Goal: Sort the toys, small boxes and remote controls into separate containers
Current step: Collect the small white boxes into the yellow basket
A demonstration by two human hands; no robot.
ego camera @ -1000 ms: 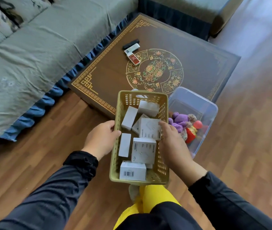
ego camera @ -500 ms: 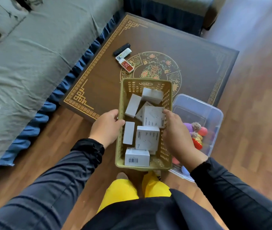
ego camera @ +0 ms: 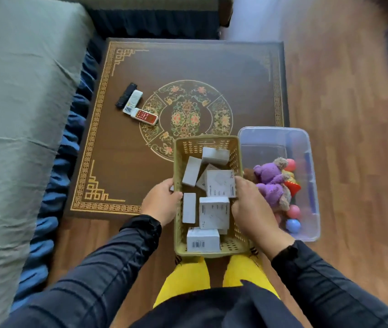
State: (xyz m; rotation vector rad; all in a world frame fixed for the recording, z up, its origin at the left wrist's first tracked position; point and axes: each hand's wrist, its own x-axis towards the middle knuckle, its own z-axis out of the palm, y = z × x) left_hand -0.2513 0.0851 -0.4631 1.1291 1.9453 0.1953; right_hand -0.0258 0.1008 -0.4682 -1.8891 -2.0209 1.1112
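Observation:
I hold a tan slotted basket (ego camera: 235, 152) in front of me, with several small white boxes (ego camera: 214, 213) inside. My left hand (ego camera: 162, 203) grips its left wall and my right hand (ego camera: 252, 207) grips its right wall. Just right of it, a clear plastic bin (ego camera: 306, 143) sits on the floor with a purple plush toy (ego camera: 271, 178) and coloured balls (ego camera: 292, 224). Three remote controls lie together on the low brown table (ego camera: 126, 162): a black one (ego camera: 126, 95), a white one (ego camera: 133, 100) and a red-faced one (ego camera: 146, 116).
A grey-covered sofa (ego camera: 17, 114) with a blue frill runs along the left of the table. More dark upholstery stands behind the table. Wooden floor (ego camera: 354, 138) spreads to the right. My yellow trousers (ego camera: 183, 278) show below the basket.
The basket, still held by both hands, has come over the near edge of the table. My view has swung so the table now looks square-on.

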